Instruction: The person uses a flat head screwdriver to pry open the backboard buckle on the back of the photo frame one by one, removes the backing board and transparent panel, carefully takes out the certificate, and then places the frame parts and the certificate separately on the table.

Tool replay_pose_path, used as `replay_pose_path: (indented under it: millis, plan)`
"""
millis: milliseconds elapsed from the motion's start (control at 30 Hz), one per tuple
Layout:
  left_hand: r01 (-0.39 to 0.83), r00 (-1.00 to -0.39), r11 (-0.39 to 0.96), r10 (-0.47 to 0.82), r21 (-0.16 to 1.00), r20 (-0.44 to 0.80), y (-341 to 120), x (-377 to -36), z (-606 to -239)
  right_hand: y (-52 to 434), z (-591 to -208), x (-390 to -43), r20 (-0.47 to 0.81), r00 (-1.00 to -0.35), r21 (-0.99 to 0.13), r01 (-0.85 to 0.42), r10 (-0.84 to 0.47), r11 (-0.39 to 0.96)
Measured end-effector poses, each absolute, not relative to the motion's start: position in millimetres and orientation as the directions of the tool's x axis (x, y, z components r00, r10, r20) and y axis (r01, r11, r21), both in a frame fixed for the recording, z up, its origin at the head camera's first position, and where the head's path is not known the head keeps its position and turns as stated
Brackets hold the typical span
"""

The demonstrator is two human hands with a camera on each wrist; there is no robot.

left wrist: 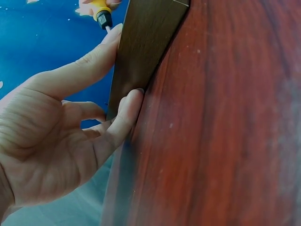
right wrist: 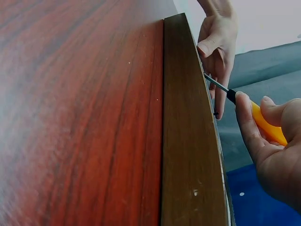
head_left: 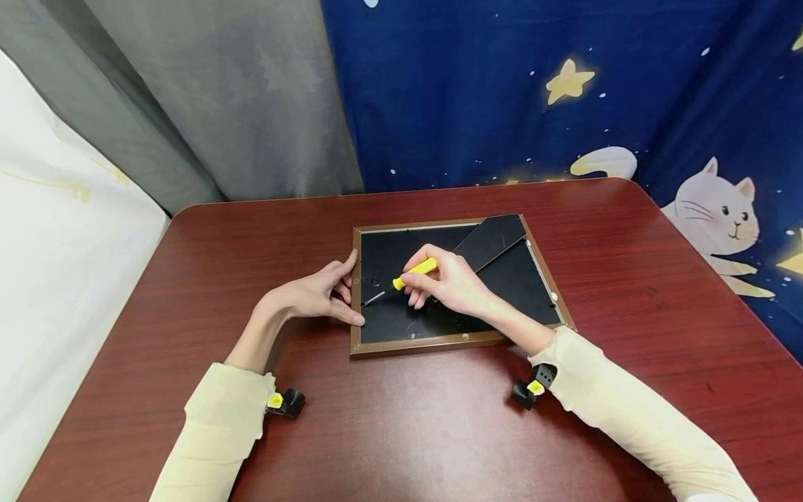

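Observation:
A brown-edged picture frame (head_left: pixel 414 348) lies face down on the table, its black backing (head_left: pixel 392 249) upward. My right hand (head_left: pixel 453 282) grips the yellow handle of a screwdriver (head_left: pixel 415 273) and slants it down to the left. Its metal tip meets the backing's left edge, near a small dark tab (head_left: pixel 364 304). My left hand (head_left: pixel 316 291) is spread along the frame's left side. In the left wrist view, the thumb (left wrist: pixel 96 59) touches the frame's upper edge and other fingers rest against its side.
A black stand leg (head_left: pixel 495 240) slants across the backing from the upper right corner. Small fasteners (head_left: pixel 465 337) sit along the frame's inner border. The reddish-brown table (head_left: pixel 401 425) extends all around, with grey and blue curtains (head_left: pixel 470 90) behind it.

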State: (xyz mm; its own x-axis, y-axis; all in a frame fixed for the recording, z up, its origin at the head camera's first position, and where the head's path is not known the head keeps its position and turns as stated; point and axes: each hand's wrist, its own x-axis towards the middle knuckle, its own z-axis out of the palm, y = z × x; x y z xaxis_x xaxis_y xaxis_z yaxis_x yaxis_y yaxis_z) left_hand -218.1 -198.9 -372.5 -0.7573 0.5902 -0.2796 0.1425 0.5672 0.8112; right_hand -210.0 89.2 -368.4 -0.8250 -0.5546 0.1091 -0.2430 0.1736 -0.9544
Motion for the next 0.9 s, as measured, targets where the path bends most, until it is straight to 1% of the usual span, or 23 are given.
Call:
replay_pose_path:
  millis: [300,467,733,900]
  plan:
    - [0.145,-0.771,0.596,0.569,0.79,-0.288,-196,-217,-373,79,-367,-208,0.173,-0.825,-0.921,-0.329,-0.537,0.208]
    - [0.177,-0.784,0.631,0.554,0.755,-0.28,-194,-217,-373,75,-362,-210,0.208,-0.813,-0.902,-0.374,-0.544,0.213]
    - [0.183,-0.781,0.648,0.553,0.739,-0.292,-191,-218,-371,63,-347,-212,0.236,-0.766,-0.855,-0.456,-0.598,0.246]
    - [0.176,-0.781,0.654,0.548,0.736,-0.3,-192,-218,-369,49,-334,-213,0.259,-0.717,-0.79,-0.543,-0.648,0.285]
